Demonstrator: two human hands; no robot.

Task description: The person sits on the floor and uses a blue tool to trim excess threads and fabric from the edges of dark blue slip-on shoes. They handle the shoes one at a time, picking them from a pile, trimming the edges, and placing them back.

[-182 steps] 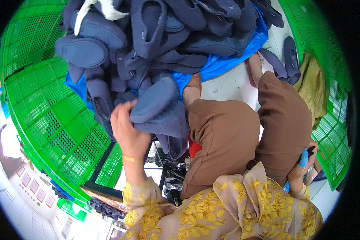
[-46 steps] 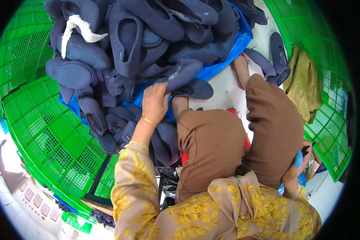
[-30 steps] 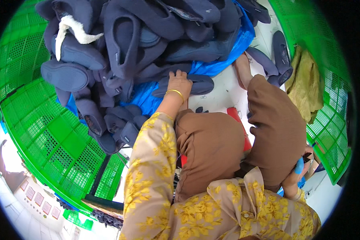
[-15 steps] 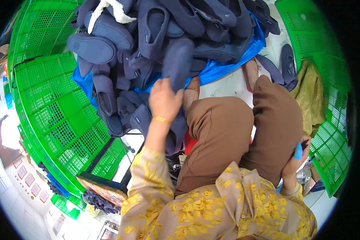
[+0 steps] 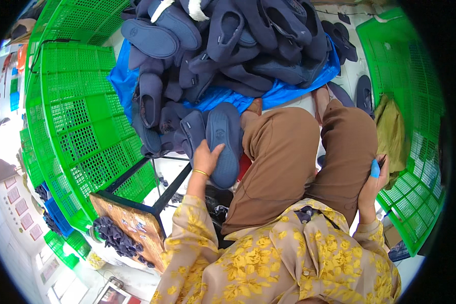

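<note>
Navy slip-on shoes (image 5: 225, 30) lie heaped on a blue plastic sheet (image 5: 122, 68) in front of me. My left hand (image 5: 206, 161) is closed at the near left end of the heap, its thumb against the edge of a navy shoe (image 5: 225, 144) turned sole up. Another navy shoe (image 5: 192, 130) lies right against those fingers, which are partly hidden. Beside my right thigh, my right hand (image 5: 372, 185) is closed, with a blue covering (image 5: 375, 168) on one digit. A small dark tip shows at its fingers; what it belongs to is unclear.
Green plastic crates (image 5: 81, 121) stand along the left, and more green crate walls (image 5: 400, 55) are at the right. A wooden-topped stool (image 5: 129, 223) with dark scraps is at lower left. An olive cloth (image 5: 390, 131) hangs at right. Loose shoes (image 5: 364, 93) lie on the floor.
My left hand has come down toward me with the shoe, which was blurred over the heap and now shows its sole beside my left knee. The right hand stays by the thigh.
</note>
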